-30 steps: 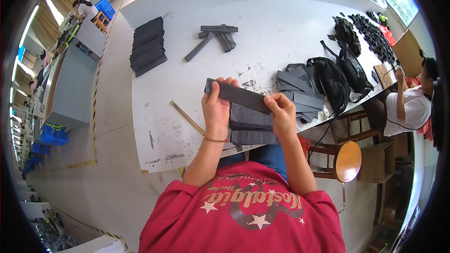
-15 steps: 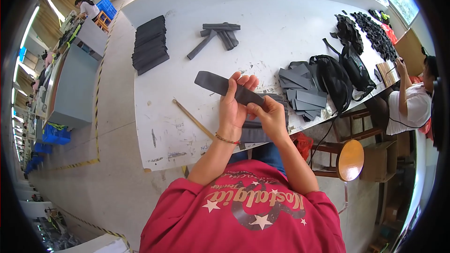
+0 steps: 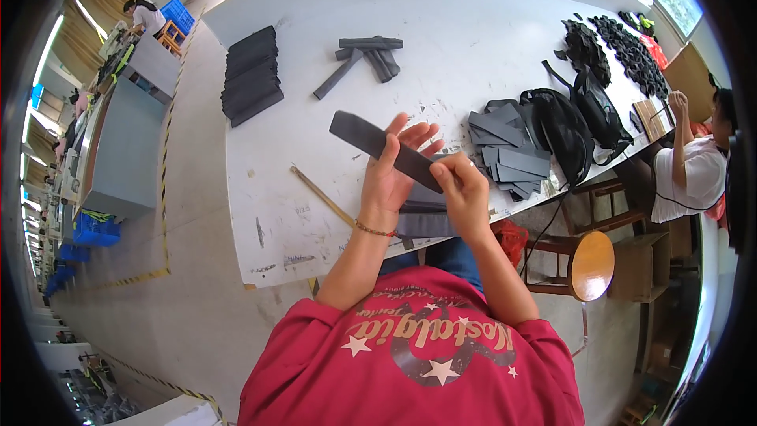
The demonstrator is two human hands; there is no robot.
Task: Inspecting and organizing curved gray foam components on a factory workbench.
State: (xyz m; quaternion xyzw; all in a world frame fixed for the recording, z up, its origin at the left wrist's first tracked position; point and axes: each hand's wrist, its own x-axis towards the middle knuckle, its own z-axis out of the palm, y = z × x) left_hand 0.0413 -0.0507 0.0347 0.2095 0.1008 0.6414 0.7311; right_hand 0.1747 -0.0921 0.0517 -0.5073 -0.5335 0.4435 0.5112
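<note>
A dark grey fabric strip (image 3: 359, 132) is held slantwise above the table, its far end pointing up and left. My left hand (image 3: 383, 185) grips its middle, thumb across the top and the other fingers extended behind it. At the strip's near right end, my right hand (image 3: 467, 193) pinches it between thumb and bent fingers. Under my hands, more dark strips (image 3: 426, 226) lie by the table's front edge, partly hidden. Farther off sit a small crossed pile of strips (image 3: 371, 54) and a long neat stack of dark pieces (image 3: 252, 77).
On the white table (image 3: 303, 177) lies a wooden stick (image 3: 323, 196), left of my hands. Flat grey panels (image 3: 516, 158) and black bags (image 3: 561, 134) lie to the right. A stool (image 3: 591, 267) stands beside the table; another person (image 3: 694, 170) sits at far right.
My right hand has turned a little and risen slightly on the strip's end. The left fingers have spread wider behind the strip. The piles on the table look the same.
</note>
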